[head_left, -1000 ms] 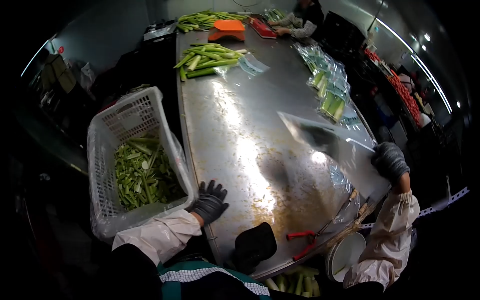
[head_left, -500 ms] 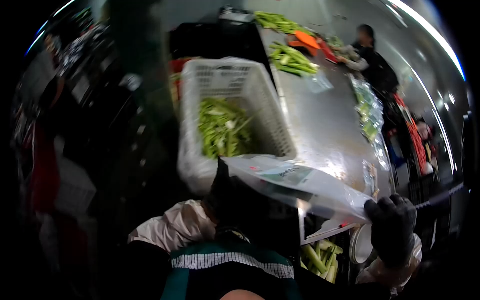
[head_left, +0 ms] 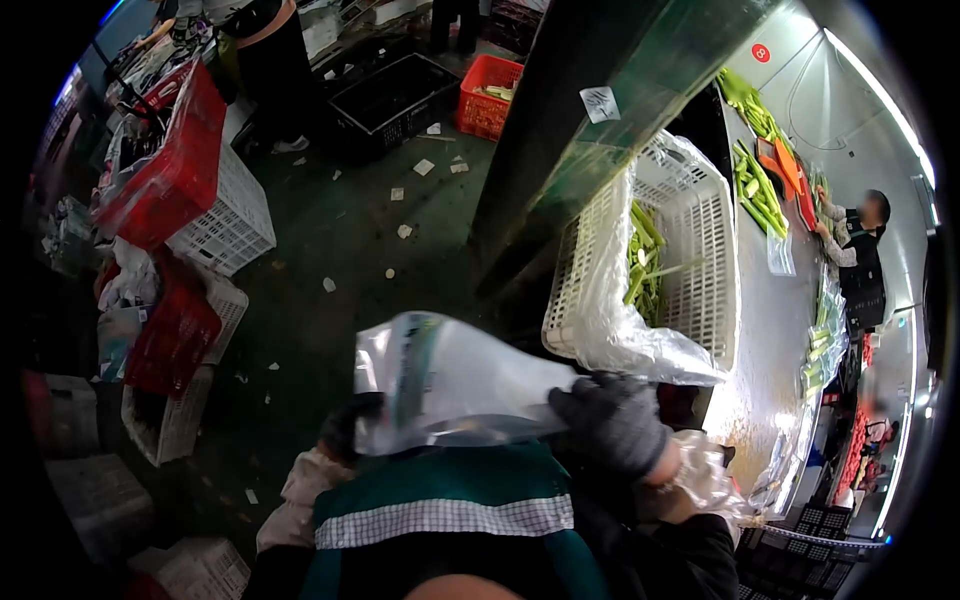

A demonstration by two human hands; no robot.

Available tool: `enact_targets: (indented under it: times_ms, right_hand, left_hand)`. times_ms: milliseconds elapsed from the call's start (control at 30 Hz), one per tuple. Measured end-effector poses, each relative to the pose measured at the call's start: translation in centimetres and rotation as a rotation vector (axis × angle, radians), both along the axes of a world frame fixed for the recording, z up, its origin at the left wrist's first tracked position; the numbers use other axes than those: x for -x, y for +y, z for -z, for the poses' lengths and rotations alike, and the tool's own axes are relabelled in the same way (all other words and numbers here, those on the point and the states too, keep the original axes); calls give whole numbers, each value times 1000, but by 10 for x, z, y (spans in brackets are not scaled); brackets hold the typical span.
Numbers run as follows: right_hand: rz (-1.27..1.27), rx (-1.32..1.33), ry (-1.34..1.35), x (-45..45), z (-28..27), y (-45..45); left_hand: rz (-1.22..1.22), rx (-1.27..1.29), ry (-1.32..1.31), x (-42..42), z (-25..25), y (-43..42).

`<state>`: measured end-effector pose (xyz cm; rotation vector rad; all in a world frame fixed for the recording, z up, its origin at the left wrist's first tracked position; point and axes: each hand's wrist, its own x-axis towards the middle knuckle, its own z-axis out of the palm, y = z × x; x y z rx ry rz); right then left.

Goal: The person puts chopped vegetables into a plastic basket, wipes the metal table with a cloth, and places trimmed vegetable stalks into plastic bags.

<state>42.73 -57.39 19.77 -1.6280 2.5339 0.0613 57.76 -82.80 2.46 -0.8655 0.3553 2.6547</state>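
Observation:
A clear plastic bag [head_left: 470, 385] with a printed green band is stretched across in front of my chest. My right hand [head_left: 615, 422], in a grey knitted glove, grips its right end. My left hand [head_left: 350, 428], in a dark glove, is closed at the lower left edge of the bag, its fingers partly hidden. Whether anything is inside the bag I cannot tell. Beyond my right hand stands a white plastic crate [head_left: 715, 250] lined with clear film, with green vegetable stalks [head_left: 643, 260] in it.
A dark green pillar [head_left: 535, 150] rises beside the crate. On the metal table [head_left: 765, 340] lie more stalks [head_left: 757, 190] and orange-red trays [head_left: 785, 170]; a person [head_left: 860, 250] works behind it. Red crate [head_left: 170, 160] and white crate [head_left: 235, 215] stack at left. Paper scraps litter the floor.
My view has swung left, away from the table toward the floor. The bag has come in front of my chest, with my right hand nearer my body and my left hand now visible at its edge.

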Motion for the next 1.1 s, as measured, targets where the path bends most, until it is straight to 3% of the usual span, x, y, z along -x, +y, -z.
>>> enact_targets:
  times_ms: [67, 133, 200, 233, 267, 300, 400, 467, 533, 600, 700, 767, 900, 1033, 1100]
  right_hand:
    - [20, 96, -62, 10, 40, -27]
    - [25, 196, -94, 27, 83, -55]
    - [114, 316, -218, 40, 122, -81]
    - [168, 434, -268, 47, 144, -95]
    - [212, 558, -308, 52, 162, -110]
    - [210, 502, -331, 61, 170, -125]
    - [237, 457, -500, 106, 197, -173]
    - [291, 513, -484, 142, 211, -205]
    - [342, 556, -483, 178, 193, -230]
    - [421, 430, -566, 209, 158, -251]
    - [465, 477, -565, 248, 146, -279]
    - [512, 451, -577, 273, 144, -294]
    - [529, 585, -496, 323, 193, -328]
    - [589, 706, -428, 377, 210, -353]
    - [647, 322, -597, 410, 172, -362]
  left_hand:
    - [156, 900, 314, -5, 3, -28]
    - [137, 1661, 328, -10, 1, -57]
    - [101, 2139, 196, -2, 7, -98]
    - [120, 2400, 215, -6, 53, -144]
    - [292, 2586, 248, 33, 27, -147]
    - [449, 2772, 295, 72, -1, -150]
    - [-152, 1900, 354, 142, 32, -229]
    - [-383, 1275, 270, 166, 40, -282]
    - [-453, 955, 221, 201, 36, -317]
    - [-427, 1380, 392, 234, 26, -342]
    - [-365, 1895, 646, 294, 10, -374]
    - [-304, 1996, 691, 340, -3, -384]
    - [-211, 2094, 841, 423, -17, -400]
    - [-131, 2172, 1129, 500, -37, -419]
    - [-11, 2034, 999, 540, -42, -434]
